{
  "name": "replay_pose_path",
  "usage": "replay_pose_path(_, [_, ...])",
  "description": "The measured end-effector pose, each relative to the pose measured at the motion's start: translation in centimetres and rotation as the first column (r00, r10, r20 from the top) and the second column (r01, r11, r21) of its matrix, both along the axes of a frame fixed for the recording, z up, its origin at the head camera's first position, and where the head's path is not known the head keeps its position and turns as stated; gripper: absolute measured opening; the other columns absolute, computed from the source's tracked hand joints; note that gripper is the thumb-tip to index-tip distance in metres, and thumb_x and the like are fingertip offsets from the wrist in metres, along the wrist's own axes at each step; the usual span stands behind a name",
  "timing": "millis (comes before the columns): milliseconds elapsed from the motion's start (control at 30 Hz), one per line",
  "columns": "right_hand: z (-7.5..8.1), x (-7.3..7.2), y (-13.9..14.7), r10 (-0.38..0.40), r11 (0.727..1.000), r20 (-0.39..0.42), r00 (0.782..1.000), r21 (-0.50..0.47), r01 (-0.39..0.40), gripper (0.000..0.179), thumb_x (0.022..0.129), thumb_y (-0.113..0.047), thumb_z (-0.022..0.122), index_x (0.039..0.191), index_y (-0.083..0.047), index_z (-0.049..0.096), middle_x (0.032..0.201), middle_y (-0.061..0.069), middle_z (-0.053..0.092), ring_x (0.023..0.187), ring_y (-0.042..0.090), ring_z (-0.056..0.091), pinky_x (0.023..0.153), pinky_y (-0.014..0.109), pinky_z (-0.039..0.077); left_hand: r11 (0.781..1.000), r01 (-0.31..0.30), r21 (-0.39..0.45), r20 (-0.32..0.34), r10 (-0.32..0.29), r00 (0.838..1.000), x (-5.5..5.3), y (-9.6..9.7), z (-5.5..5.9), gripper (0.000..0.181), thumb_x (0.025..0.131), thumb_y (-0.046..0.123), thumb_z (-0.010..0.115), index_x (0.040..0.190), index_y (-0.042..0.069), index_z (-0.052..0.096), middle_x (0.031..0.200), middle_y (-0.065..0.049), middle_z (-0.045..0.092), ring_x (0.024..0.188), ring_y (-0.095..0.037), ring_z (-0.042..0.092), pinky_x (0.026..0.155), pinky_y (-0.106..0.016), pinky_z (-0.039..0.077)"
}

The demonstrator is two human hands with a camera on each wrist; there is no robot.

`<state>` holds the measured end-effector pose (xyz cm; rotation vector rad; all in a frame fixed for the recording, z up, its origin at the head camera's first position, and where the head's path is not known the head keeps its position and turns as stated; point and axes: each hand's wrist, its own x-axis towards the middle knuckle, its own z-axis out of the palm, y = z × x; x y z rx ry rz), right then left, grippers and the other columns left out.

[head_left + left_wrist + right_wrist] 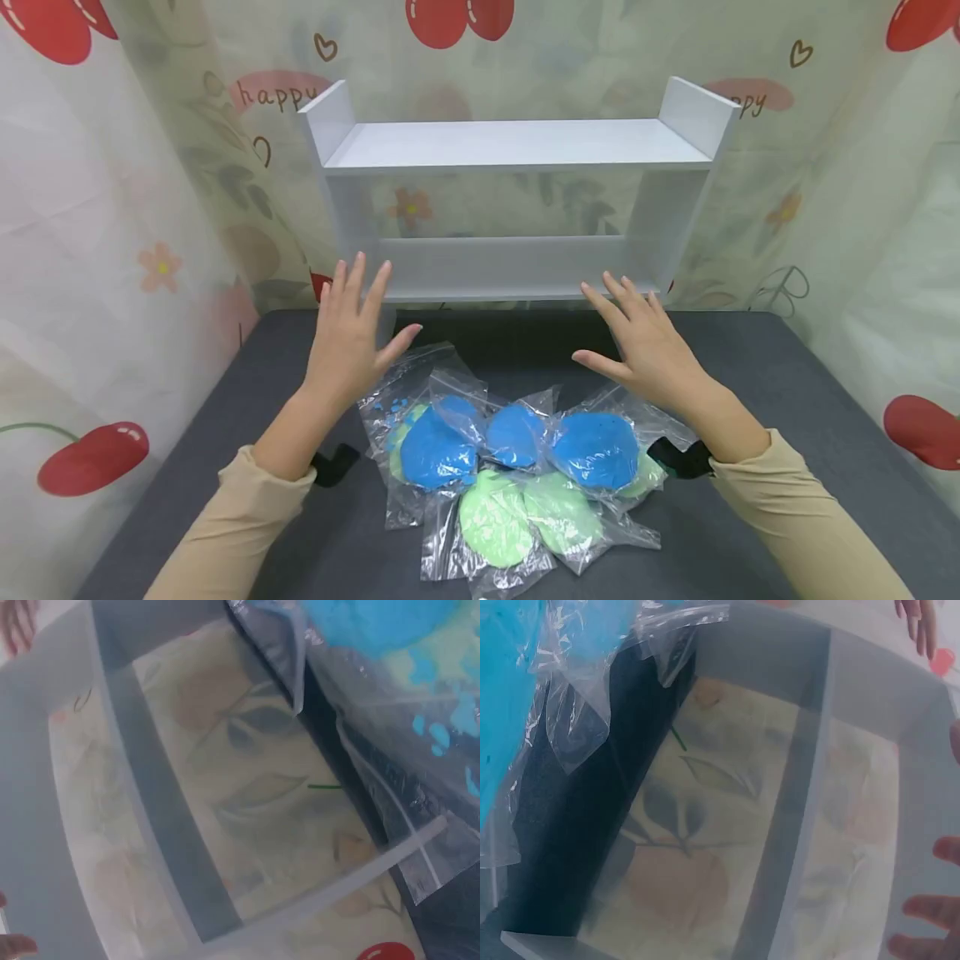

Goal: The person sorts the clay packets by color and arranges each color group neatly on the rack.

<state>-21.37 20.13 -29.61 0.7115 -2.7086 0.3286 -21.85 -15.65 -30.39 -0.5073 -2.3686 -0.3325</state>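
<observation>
Both hands hover with fingers spread, holding nothing. In the head view my left hand (347, 346) is above the left side of the bags, in front of the white shelf's left end. My right hand (645, 346) is over the right side, palm down, thumb pointing inward. Below them lie several clear zip bags on the dark table. Some hold flat blue clay-like lumps (596, 450), others pale green lumps (495, 518). Small blue bits (431, 735) show inside the left bag in the left wrist view. Fingertips of the right hand (930, 915) show at the right wrist view's edge.
A white two-tier shelf (517, 143) with raised side panels stands at the back of the dark table (315, 550). A printed curtain (172, 200) with cherries and flowers surrounds the table at the back and sides. Black straps (681, 458) sit at the wrists.
</observation>
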Motion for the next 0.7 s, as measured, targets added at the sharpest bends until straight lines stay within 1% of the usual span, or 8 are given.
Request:
replay_pose_path(100, [-0.3,0.3,0.7,0.022,0.997,0.074,0.997,-0.081,-0.016,0.076,0.089,-0.045,0.059,0.15,-0.02,0.021,0.153,0.016,0.025,0.139,0.039,0.027,0.108,0.059,0.025,0.989,0.014,0.146,-0.007,-0.013,1.0,-0.3,-0.9,0.5,0.075,0.086,0.032,0.064,0.146,0.006,0.027,0.15,-0.025,0.024,0.14,-0.046,0.019,0.111,-0.06,0.021])
replay_pose_path(200, [-0.8,0.4,1.4,0.046,0.991,0.159,0.986,-0.13,-0.026,0.07,0.09,-0.042,0.058,0.148,-0.016,0.026,0.149,0.016,0.033,0.134,0.038,0.035,0.102,0.058,0.035,0.962,0.008,0.274,0.016,-0.013,1.0,-0.7,-1.7,0.8,0.071,0.088,0.027,0.063,0.145,0.002,0.028,0.149,-0.026,0.025,0.139,-0.044,0.022,0.11,-0.059,0.024])
replay_pose_path(300, [-1.6,0.4,2.1,0.086,0.988,0.243,0.966,-0.145,-0.051,0.064,0.091,-0.039,0.058,0.144,-0.01,0.035,0.144,0.017,0.041,0.13,0.037,0.041,0.099,0.055,0.039,0.932,-0.003,0.363,0.055,-0.018,0.998,-1.5,-2.6,0.8,0.07,0.089,0.027,0.061,0.144,0.001,0.027,0.149,-0.025,0.026,0.139,-0.042,0.025,0.109,-0.058,0.025])
replay_pose_path(367, [-2.5,0.2,2.6,0.111,0.988,0.296,0.949,-0.139,-0.072,0.062,0.091,-0.037,0.059,0.141,-0.007,0.039,0.14,0.018,0.046,0.127,0.037,0.045,0.098,0.054,0.041,0.912,-0.007,0.409,0.101,-0.037,0.994,-2.1,-3.2,0.6,0.072,0.09,0.03,0.06,0.145,0.002,0.024,0.149,-0.024,0.025,0.139,-0.041,0.025,0.109,-0.058,0.026])
replay_pose_path(467, [-3.8,0.0,3.3,0.147,0.986,0.358,0.922,-0.132,-0.106,0.06,0.089,-0.035,0.061,0.138,-0.005,0.043,0.136,0.018,0.051,0.124,0.037,0.049,0.097,0.053,0.043,0.886,-0.026,0.463,0.204,-0.077,0.976,-2.8,-3.9,0.4,0.077,0.092,0.037,0.055,0.148,0.004,0.015,0.152,-0.023,0.019,0.139,-0.041,0.023,0.108,-0.059,0.026])
replay_pose_path(567, [-5.0,-0.1,4.0,0.167,0.983,0.401,0.901,-0.14,-0.12,0.061,0.088,-0.036,0.062,0.137,-0.004,0.044,0.134,0.019,0.052,0.122,0.038,0.05,0.096,0.052,0.044,0.869,-0.071,0.489,0.317,-0.101,0.943,-3.4,-4.4,0.2,0.081,0.093,0.044,0.05,0.15,0.008,0.006,0.154,-0.022,0.013,0.14,-0.041,0.02,0.108,-0.06,0.025])
replay_pose_path(633, [-5.6,-0.2,4.5,0.171,0.982,0.418,0.892,-0.149,-0.119,0.063,0.087,-0.037,0.063,0.136,-0.002,0.044,0.133,0.021,0.052,0.122,0.039,0.051,0.096,0.052,0.044,0.865,-0.094,0.493,0.362,-0.106,0.926,-3.8,-4.7,0.1,0.082,0.094,0.045,0.048,0.15,0.008,0.003,0.155,-0.022,0.011,0.141,-0.042,0.018,0.109,-0.06,0.023])
replay_pose_path(700, [-6.1,-0.1,4.9,0.17,0.981,0.437,0.883,-0.156,-0.112,0.065,0.087,-0.037,0.064,0.136,-0.001,0.043,0.134,0.023,0.051,0.122,0.04,0.05,0.096,0.052,0.044,0.862,-0.102,0.496,0.386,-0.114,0.915,-4.2,-4.9,0.0,0.081,0.094,0.043,0.048,0.15,0.005,0.003,0.155,-0.022,0.011,0.141,-0.042,0.017,0.11,-0.059,0.022])
